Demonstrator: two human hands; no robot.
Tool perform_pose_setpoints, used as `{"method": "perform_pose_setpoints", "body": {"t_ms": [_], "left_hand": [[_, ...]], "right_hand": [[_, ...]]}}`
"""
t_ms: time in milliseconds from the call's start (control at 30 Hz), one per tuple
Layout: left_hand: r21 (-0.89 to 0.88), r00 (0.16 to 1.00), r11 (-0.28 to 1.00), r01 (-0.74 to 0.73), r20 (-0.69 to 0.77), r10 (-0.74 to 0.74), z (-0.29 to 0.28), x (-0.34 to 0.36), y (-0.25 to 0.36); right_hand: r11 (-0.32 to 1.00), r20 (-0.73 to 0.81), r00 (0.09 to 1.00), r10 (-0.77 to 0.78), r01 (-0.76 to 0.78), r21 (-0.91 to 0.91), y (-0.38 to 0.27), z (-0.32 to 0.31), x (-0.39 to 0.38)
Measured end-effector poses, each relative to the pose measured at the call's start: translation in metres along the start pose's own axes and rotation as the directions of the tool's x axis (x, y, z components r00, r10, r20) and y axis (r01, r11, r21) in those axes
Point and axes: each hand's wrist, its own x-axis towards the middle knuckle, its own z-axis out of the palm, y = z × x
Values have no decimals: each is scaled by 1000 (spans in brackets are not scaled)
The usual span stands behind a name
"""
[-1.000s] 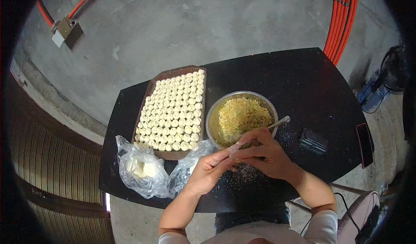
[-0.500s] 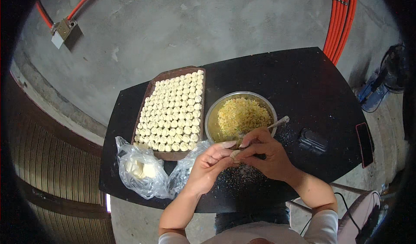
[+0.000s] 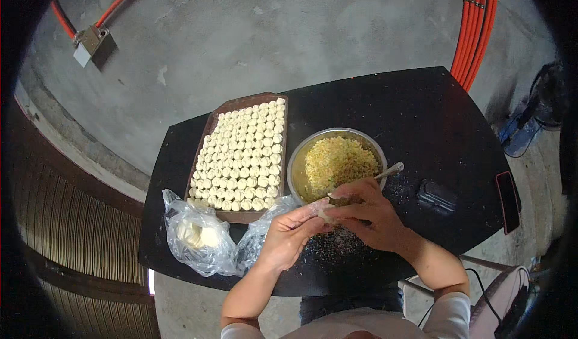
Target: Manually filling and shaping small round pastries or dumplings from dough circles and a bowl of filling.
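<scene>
Between the fingertips of both hands is a small pale dumpling (image 3: 327,213), partly covered by the fingers. My left hand (image 3: 288,235) pinches it from the left, thumb and forefinger extended toward it. On the other side, my right hand (image 3: 372,221) grips it with bent fingers. Both are just in front of a steel bowl (image 3: 291,169) of chopped yellow filling (image 3: 338,160). A spoon (image 3: 391,170) leans out over the bowl's right rim, its lower part hidden. To the left, a brown tray (image 3: 239,217) carries many rows of small, pleated, pale dumplings (image 3: 242,158).
Clear plastic bags (image 3: 201,252) lie at the black table's (image 3: 409,110) front left, one with pale wrappers (image 3: 201,235) inside. A dark case (image 3: 436,197) and a phone (image 3: 507,202) lie right. White flour specks dot the tabletop. A chair (image 3: 503,297) stands near right.
My fingers have shifted around the dumpling, and the right hand's fingers are curled more closely over it. The bowl, tray and bags stay in place; the view shifts slightly.
</scene>
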Motion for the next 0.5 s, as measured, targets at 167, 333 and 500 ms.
{"method": "perform_pose_setpoints", "body": {"t_ms": [167, 333, 500], "left_hand": [[-53, 999, 998, -45, 25, 47, 0, 0, 5], [-31, 995, 998, -57, 85, 59, -2, -2, 3], [-29, 992, 999, -40, 122, 43, 1, -1, 4]], "right_hand": [[996, 28, 996, -89, 90, -18, -2, -3, 3], [1000, 39, 999, -13, 12, 8, -3, -1, 3], [998, 51, 997, -51, 52, -24, 3, 4, -1]]}}
